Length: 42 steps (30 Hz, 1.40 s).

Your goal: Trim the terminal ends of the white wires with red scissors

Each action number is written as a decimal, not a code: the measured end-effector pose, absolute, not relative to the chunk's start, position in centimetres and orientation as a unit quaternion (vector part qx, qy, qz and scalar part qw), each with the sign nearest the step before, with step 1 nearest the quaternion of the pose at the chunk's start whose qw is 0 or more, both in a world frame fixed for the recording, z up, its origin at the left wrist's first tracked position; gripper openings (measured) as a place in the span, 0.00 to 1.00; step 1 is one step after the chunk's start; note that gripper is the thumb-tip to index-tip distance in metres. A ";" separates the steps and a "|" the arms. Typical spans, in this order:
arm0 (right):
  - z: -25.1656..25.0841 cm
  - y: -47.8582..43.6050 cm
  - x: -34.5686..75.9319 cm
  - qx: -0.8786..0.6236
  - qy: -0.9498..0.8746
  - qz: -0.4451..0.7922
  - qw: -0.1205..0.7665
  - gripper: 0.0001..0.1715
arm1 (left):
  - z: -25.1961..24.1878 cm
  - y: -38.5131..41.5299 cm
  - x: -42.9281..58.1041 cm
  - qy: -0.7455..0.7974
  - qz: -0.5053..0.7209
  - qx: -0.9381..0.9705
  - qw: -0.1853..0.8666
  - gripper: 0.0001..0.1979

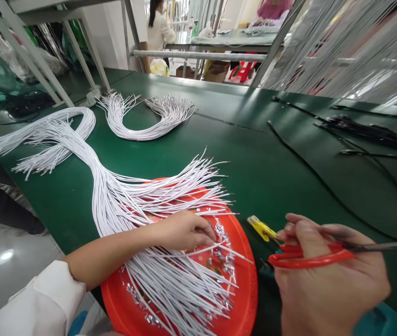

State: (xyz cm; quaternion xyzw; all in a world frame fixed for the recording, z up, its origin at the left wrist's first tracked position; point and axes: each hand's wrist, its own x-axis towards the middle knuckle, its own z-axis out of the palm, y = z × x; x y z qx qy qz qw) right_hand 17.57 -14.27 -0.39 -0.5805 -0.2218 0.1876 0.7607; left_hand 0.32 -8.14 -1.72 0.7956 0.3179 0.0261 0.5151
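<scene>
one left hand [184, 231] pinches white wires [235, 252] (one red tray [248, 284] beneath), one right hand [335, 280] grips scissors [312, 264].

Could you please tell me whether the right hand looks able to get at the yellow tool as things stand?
Probably yes: the yellow tool lies close by the right hand's fingertips, its far end uncovered. However, the hand holds the scissors, which may hamper a fresh grip.

White wires [105, 200], loosely bundled, fan in two sprays over a red tray [250, 266], a few strands at the left hand [184, 231]; red-handled scissors [314, 264] lie across the right hand [335, 280], blades pointing rightward.
</scene>
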 end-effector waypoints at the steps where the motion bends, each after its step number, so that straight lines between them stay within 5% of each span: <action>1: -0.5 -14.2 17.5 -0.583 -0.223 0.194 0.757 0.14 | -1.9 -8.2 0.5 0.323 0.059 0.780 0.533 0.12; 13: -2.9 -15.1 18.3 -0.682 -0.324 0.385 0.530 0.23 | -1.8 -8.5 1.3 0.323 0.121 0.824 0.449 0.13; 19: -3.2 -16.2 18.2 -0.735 -0.518 0.261 0.351 0.15 | -2.8 -9.4 1.5 0.348 0.157 0.812 0.442 0.12; 24: -2.9 -16.4 17.4 -0.713 -0.571 0.168 0.371 0.11 | -3.1 -9.0 1.6 0.359 0.107 0.774 0.510 0.11; 32: -3.2 -17.6 18.1 -0.746 -0.487 0.254 0.377 0.18 | -3.6 -9.6 1.1 0.361 0.173 0.856 0.327 0.20; 37: -5.1 -17.7 16.2 -0.698 -0.401 0.420 0.419 0.22 | -3.4 -9.9 1.3 0.368 0.168 0.826 0.392 0.21; 42: -6.1 -17.7 13.6 -0.740 -0.376 0.363 0.425 0.22 | -2.9 -9.9 0.9 0.364 0.110 0.839 0.389 0.15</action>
